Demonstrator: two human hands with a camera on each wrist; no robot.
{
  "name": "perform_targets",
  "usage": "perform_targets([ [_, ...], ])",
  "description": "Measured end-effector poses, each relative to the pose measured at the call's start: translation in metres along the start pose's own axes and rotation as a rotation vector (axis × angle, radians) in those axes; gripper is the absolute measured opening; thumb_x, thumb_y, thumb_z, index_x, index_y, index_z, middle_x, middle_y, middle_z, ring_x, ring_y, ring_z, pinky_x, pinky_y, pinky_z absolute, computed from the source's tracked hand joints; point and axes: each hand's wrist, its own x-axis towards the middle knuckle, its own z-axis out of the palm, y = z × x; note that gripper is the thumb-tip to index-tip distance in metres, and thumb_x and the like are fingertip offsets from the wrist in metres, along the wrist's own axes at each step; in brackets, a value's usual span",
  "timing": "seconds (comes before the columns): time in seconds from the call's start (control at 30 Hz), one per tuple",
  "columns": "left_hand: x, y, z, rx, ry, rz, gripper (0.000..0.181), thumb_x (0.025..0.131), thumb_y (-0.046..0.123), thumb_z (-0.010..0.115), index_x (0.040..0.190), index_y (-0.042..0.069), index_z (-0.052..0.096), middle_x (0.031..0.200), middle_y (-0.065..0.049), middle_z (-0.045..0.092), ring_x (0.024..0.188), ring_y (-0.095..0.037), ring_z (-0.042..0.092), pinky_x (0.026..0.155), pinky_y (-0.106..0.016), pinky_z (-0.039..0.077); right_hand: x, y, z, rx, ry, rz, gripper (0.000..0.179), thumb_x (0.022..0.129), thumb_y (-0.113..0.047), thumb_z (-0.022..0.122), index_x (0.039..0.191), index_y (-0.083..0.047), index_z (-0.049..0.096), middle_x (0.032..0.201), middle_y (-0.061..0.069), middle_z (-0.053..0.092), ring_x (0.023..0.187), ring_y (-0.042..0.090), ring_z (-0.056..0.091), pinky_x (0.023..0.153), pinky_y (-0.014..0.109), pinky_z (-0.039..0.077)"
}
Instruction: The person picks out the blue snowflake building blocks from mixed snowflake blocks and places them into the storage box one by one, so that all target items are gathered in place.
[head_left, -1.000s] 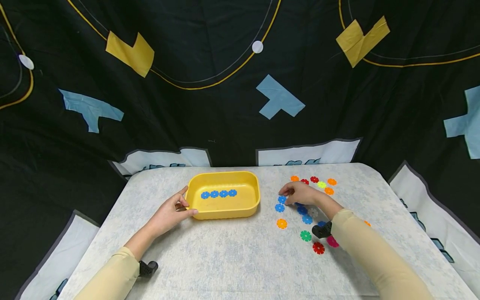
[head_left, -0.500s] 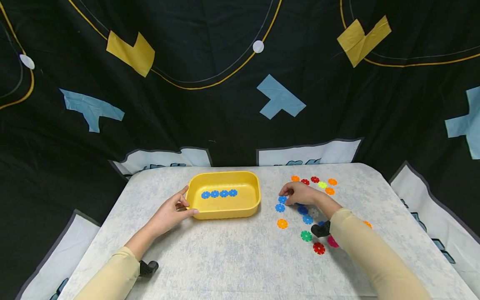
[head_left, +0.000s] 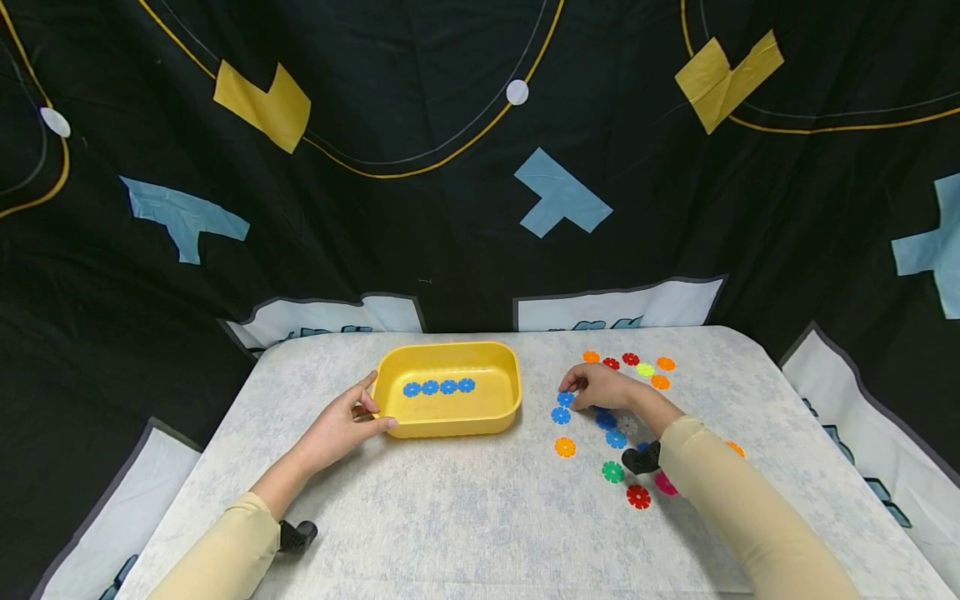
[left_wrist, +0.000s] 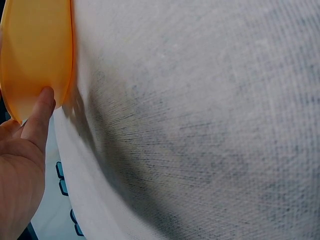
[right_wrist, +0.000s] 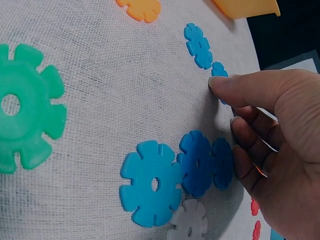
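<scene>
My left hand (head_left: pixel 339 427) grips the near left corner of a yellow plastic tub (head_left: pixel 453 428), thumb along the front wall and fingers at the left side. Inside the tub several blue flower-shaped discs (head_left: pixel 430 387) lie in a row. Over on the right, my right hand (head_left: pixel 606 387) pinches a notched blue disc (right_wrist: pixel 218 69), which the thumb partly covers in the right wrist view. Just in front of it lies another blue disc (head_left: pixel 560 415). More blue discs (right_wrist: pixel 152 182) and a grey one (right_wrist: pixel 189 222) lie beneath the right palm.
Loose discs surround the right arm: an orange disc (head_left: pixel 565 447), a green disc (head_left: pixel 612 472), a red disc (head_left: pixel 638 497) and a pink disc (head_left: pixel 665 482). Behind the hand are orange, red and yellow ones (head_left: pixel 645 369). A black curtain (head_left: pixel 450 250) hangs beyond the pale tablecloth (head_left: pixel 465 517).
</scene>
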Motion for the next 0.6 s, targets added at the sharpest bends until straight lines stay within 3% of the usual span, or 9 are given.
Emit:
perform_targets([
  [0.6, -0.0008, 0.0011, -0.0006, -0.007, -0.005, -0.001, 0.051, 0.086, 0.041, 0.084, 0.100, 0.006, 0.050, 0.170, -0.010, 0.018, 0.133, -0.041, 0.052, 0.110, -0.050, 0.044, 0.0013, -0.0015, 0.0009, -0.020, 0.012, 0.014, 0.024, 0.090, -0.006, 0.077, 0.111, -0.009, 0.065, 0.105, 0.006, 0.061, 0.096, 0.024, 0.053, 0.087, 0.035, 0.051],
])
